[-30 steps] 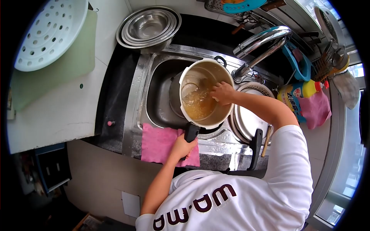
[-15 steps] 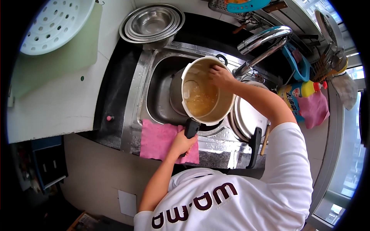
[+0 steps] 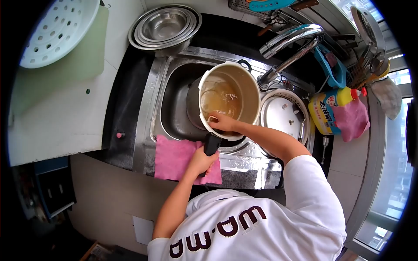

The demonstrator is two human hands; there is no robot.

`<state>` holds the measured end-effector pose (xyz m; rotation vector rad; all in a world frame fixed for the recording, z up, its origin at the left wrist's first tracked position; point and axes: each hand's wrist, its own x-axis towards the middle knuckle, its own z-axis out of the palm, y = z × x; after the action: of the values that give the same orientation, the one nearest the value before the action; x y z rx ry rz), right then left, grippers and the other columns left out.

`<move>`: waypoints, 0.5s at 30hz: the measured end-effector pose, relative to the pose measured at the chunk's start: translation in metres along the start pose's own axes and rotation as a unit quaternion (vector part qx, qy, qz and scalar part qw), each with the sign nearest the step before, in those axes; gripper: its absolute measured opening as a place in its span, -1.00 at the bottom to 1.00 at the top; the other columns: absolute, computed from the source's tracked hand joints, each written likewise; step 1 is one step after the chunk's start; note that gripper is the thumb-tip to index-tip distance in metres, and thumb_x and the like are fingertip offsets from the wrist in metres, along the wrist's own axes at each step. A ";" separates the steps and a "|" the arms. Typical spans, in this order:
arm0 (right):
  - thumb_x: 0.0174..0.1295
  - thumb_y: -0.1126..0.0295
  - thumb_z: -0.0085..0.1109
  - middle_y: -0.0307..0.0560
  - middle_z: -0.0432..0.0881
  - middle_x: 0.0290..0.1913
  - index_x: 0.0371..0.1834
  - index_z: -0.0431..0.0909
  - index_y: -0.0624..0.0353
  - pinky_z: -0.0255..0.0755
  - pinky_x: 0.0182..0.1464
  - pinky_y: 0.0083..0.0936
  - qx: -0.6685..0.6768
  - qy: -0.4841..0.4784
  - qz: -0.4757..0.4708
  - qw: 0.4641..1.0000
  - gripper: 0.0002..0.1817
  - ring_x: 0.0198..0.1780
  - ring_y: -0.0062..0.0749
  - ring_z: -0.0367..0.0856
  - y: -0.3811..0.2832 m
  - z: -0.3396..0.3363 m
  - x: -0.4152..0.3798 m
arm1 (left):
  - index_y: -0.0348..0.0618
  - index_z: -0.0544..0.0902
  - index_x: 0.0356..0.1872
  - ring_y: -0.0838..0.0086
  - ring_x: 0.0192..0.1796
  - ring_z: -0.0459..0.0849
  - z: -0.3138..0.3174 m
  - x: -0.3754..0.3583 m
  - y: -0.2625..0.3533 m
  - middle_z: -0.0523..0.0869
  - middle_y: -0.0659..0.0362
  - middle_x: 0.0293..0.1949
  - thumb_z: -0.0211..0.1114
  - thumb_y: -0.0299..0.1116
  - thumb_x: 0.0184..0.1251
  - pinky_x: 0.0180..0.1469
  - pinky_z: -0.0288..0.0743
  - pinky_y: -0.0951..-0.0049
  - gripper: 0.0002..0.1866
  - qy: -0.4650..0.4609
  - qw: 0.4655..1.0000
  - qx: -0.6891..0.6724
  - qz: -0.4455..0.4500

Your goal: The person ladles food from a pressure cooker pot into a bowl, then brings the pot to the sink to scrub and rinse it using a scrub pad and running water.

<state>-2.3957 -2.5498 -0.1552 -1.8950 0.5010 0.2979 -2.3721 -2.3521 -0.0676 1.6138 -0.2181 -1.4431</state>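
A deep pot is tilted over the sink, its mouth turned toward me, with yellowish liquid inside. My left hand is wrapped round the pot's black handle, above a pink cloth on the counter edge. Inside the pot's near rim is my right hand, its fingers bent against the inner wall around a small light-coloured thing that I cannot make out.
Nested metal bowls stand behind the sink at the left. The faucet arches at the back right. A round lid lies right of the pot, beside a yellow cleaner bottle. A white perforated basket is far left.
My right hand has moved from the pot's far right inner wall to its near left side. My left hand keeps its hold on the handle. The view has shifted slightly.
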 end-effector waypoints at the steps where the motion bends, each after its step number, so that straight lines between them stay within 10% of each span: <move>1: -0.05 0.05 0.20 0.16 0.49 0.00 0.06 0.42 0.01 0.31 0.09 -0.31 0.003 0.000 -0.002 1.000 -0.44 0.06 -0.01 0.45 0.002 -0.009 -0.001 | -0.22 0.39 -0.47 0.55 -0.80 0.37 -0.001 0.001 -0.001 0.41 0.25 -0.76 0.22 -0.36 0.13 -0.77 0.27 0.49 -0.80 0.005 1.000 0.005 -0.001; 3: -0.09 0.11 0.20 0.04 0.50 -0.10 -0.03 0.45 0.01 0.32 0.06 -0.28 -0.360 -0.025 -0.115 0.925 -0.50 0.00 -0.09 0.47 0.010 -0.042 -0.009 | -0.22 0.40 -0.46 0.55 -0.80 0.37 -0.002 0.004 -0.003 0.41 0.25 -0.75 0.23 -0.36 0.13 -0.77 0.27 0.49 -0.80 -0.001 1.000 0.007 -0.002; 8: -0.06 0.18 0.18 -0.15 0.47 -0.09 -0.13 0.47 -0.10 0.19 0.15 -0.31 -0.614 0.015 -0.139 0.776 -0.64 0.08 -0.28 0.38 0.012 -0.092 0.014 | -0.20 0.37 -0.56 0.58 -0.79 0.35 0.000 0.000 0.003 0.41 0.26 -0.76 0.25 -0.36 0.13 -0.77 0.25 0.50 -0.75 -0.002 1.000 0.002 -0.004; 10: 0.01 0.19 0.11 -0.18 0.47 -0.08 -0.14 0.47 -0.10 0.17 0.14 -0.33 -0.664 0.178 -0.294 0.664 -0.70 0.07 -0.29 0.38 0.019 -0.097 0.026 | -0.21 0.40 -0.44 0.57 -0.79 0.37 -0.001 0.002 -0.001 0.42 0.25 -0.75 0.24 -0.36 0.14 -0.77 0.27 0.50 -0.80 -0.008 1.000 0.009 -0.007; 15: -0.01 0.14 0.12 -0.03 0.47 -0.04 -0.05 0.45 -0.03 0.24 0.09 -0.26 -0.587 0.097 -0.072 0.800 -0.59 0.05 -0.19 0.42 0.015 -0.050 -0.001 | -0.21 0.40 -0.45 0.58 -0.79 0.37 -0.002 0.002 -0.001 0.42 0.26 -0.75 0.23 -0.37 0.14 -0.77 0.27 0.51 -0.81 -0.016 1.000 0.005 -0.010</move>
<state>-2.4053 -2.6008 -0.1487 -3.1947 0.2957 0.3482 -2.3700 -2.3515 -0.0700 1.6064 -0.2280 -1.4850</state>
